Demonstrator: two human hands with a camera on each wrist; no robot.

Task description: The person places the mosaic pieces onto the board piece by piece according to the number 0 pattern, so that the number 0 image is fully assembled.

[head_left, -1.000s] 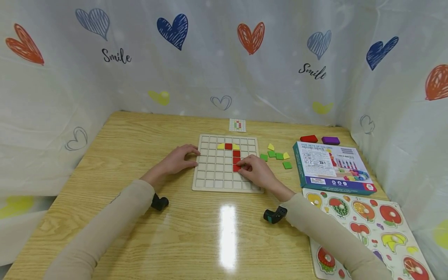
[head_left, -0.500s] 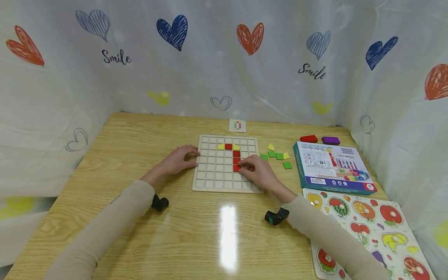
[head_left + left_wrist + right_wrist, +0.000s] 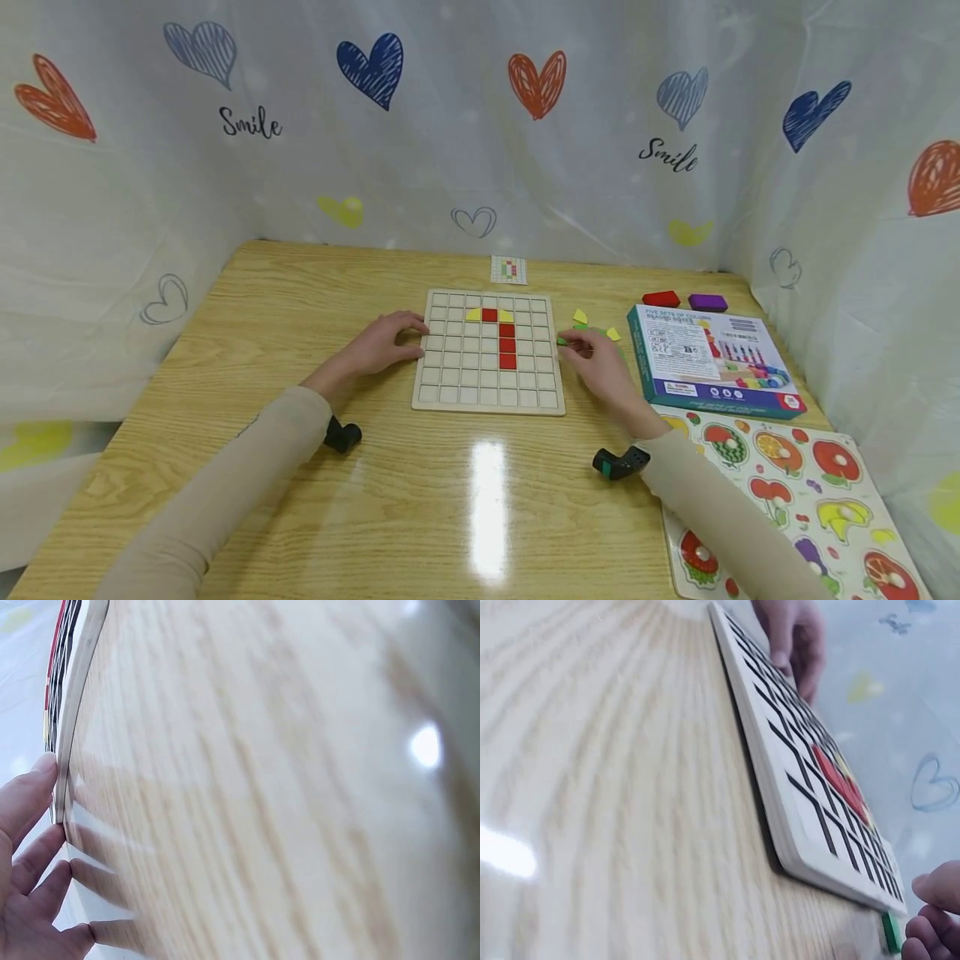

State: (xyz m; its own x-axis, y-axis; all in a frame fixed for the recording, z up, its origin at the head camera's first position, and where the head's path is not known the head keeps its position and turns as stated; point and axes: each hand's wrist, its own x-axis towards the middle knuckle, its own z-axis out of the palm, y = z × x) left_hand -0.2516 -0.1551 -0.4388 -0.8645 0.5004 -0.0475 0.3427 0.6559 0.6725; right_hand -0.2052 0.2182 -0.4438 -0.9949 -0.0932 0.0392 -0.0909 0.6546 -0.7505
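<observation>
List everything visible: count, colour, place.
Gridded board: one, beige, centre
Square tiles: four, red, on board
Rounded tiles: four, yellow, on and beside board
Other tiles: uncountable, green, beside board
Pattern card: one, white, back
Blocks: two, red, purple, back
Bead box: one, multicoloured, right
Fruit puzzle: one, multicoloured, right
Table: one, brown, beneath
Heart curtain: one, white, behind
Cameras: two, black, wrists
Sleeves: two, beige, arms
Left hand: one, touching board
Right hand: one, by tiles

"smile" twice on the curtain (image 3: 442, 150); "five sets of column" on the box (image 3: 715, 360).
</observation>
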